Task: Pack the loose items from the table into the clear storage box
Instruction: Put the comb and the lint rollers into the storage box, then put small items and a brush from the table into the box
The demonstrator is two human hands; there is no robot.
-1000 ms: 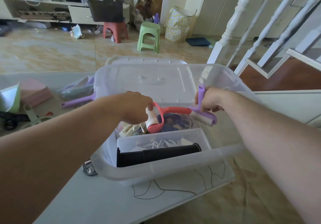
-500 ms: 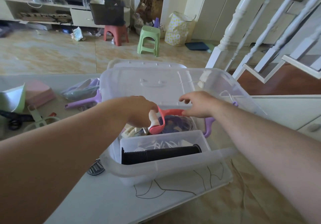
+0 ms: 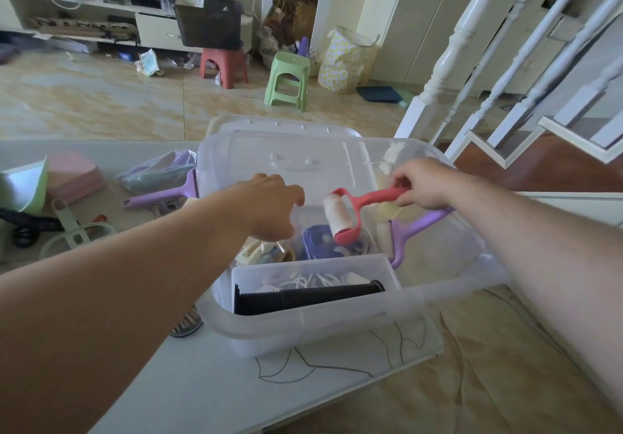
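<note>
The clear storage box (image 3: 448,290) stands on the pale table (image 3: 188,390), its lid (image 3: 286,127) leaning behind it. My right hand (image 3: 421,184) grips the handle of a red lint roller (image 3: 347,218) and holds it above the box's middle. My left hand (image 3: 269,204) hovers over the box's left side, fingers hanging loosely curled and holding nothing. Inside lie a purple lint roller (image 3: 404,234), a blue coiled item (image 3: 318,243), cream pieces (image 3: 259,253), and a small clear tray (image 3: 337,263) with a black ribbed tube (image 3: 303,297) and white cords.
Left of the box on the table lie a purple scraper (image 3: 158,197), a clear bag (image 3: 161,170), a pink pad (image 3: 76,174), a green bowl (image 3: 23,184), a green scoop (image 3: 72,228) and black scissors (image 3: 23,228). A metal strainer (image 3: 187,324) sits by the box's front left corner. White stair rails (image 3: 505,63) rise at right.
My right hand took the red roller's handle and lifted it toward the right. My left hand let go of the roller head. The purple roller now lies in the box.
</note>
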